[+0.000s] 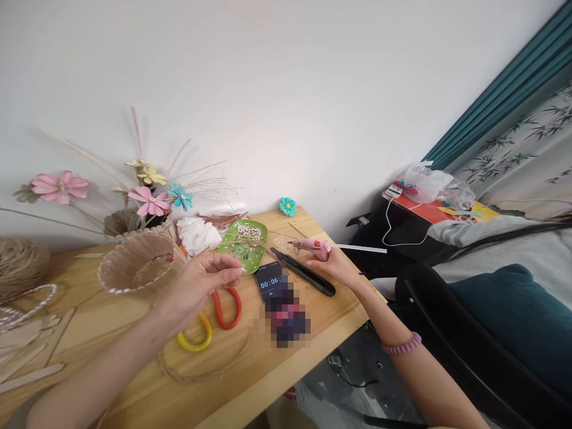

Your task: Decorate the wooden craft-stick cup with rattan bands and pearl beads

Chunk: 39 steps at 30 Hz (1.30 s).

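holding a glue gun over a crowded craft table

seen from the head camera, the right hand (338,266) is wrapped around a small pink glue gun (313,246), nozzle pointing left, with a pale glue stick (360,248) jutting out behind it past the table edge. a pink coil band (401,345) sits on that wrist. the left hand (203,284) hovers palm up with its fingers pinched together; it may hold something tiny, but that is too small to tell.

just under the glue gun a black utility knife (304,273) lies on the wooden table (134,381), beside a phone (269,280) showing a timer. a green leaf-shaped dish (241,247) holding pearl beads lies between the two hands. below the left hand rest scissors with a red and a yellow handle (213,322), on a loop of twine. a woven basket (134,262) stands left of that hand, with paper flowers (149,201) behind it, a twine ball (20,265) at the far left and wooden sticks (29,357) near the table's left edge. a small teal flower (288,206) lies by the wall.
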Available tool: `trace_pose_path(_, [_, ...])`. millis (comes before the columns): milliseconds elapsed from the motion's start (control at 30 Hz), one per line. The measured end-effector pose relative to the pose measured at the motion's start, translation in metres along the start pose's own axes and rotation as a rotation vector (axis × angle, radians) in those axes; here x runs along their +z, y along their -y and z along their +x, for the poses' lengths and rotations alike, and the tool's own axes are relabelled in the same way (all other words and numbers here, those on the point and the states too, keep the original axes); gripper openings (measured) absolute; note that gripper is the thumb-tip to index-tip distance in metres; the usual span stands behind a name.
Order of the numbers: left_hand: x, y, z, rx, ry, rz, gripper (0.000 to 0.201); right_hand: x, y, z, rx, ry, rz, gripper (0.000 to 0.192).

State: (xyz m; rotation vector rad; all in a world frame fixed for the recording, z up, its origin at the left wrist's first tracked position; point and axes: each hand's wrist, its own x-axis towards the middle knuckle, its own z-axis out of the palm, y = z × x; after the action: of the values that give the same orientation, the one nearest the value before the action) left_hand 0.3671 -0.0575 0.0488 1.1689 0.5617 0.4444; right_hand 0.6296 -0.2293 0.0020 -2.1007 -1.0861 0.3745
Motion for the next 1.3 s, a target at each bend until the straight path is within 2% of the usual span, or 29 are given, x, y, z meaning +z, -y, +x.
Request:
trace_pose_path(100, [-0.002,-0.003,-0.004,-0.014,-0.026,-0.019,0.02,-0.011,-0.007,-0.02,0.005,-0.026,-0.035,0.055])
trace_pose_path(200, [-0.005,-0.007,-0.008,-0.015,-0.042,-0.025,0.021,-0.02,-0.017,-0.04,0.02,-0.094,-0.074,0.056])
trace_pose_path(300, [-0.009,-0.011,-0.014,-0.021,-0.053,-0.025,0.022,-0.02,-0.03,-0.049,0.061,-0.176,-0.098,0.056])
trace_pose_path(433, [-0.02,-0.016,-0.028,0.007,-0.056,-0.005,0.021,-0.014,-0.038,-0.042,0.078,-0.228,-0.108,0.044])
trace_pose_path(567, [-0.04,-0.023,-0.045,0.072,-0.079,0.032,0.019,-0.008,-0.033,-0.035,0.068,-0.258,-0.086,0.037])
trace_pose_path(700, [-0.063,-0.028,-0.053,0.088,-0.186,0.032,0.023,-0.002,-0.026,-0.028,0.064,-0.312,-0.061,0.04])
trace_pose_path(800, [-0.074,-0.033,-0.054,0.093,-0.274,0.034,0.026,0.003,-0.025,-0.02,0.064,-0.291,-0.066,0.039])
trace_pose_path(900, [-0.078,-0.039,-0.054,0.072,-0.278,-0.01,0.024,0.004,-0.024,-0.015,0.076,-0.267,-0.078,0.041])
trace_pose_path(1133, [-0.083,-0.045,-0.052,0.0,-0.239,-0.125,0.02,-0.002,-0.028,-0.02,0.141,-0.357,-0.113,0.051])
trace_pose_path(1300, [-0.091,-0.044,-0.053,0.012,-0.216,-0.13,0.021,-0.01,-0.024,-0.036,0.183,-0.521,-0.291,0.049])
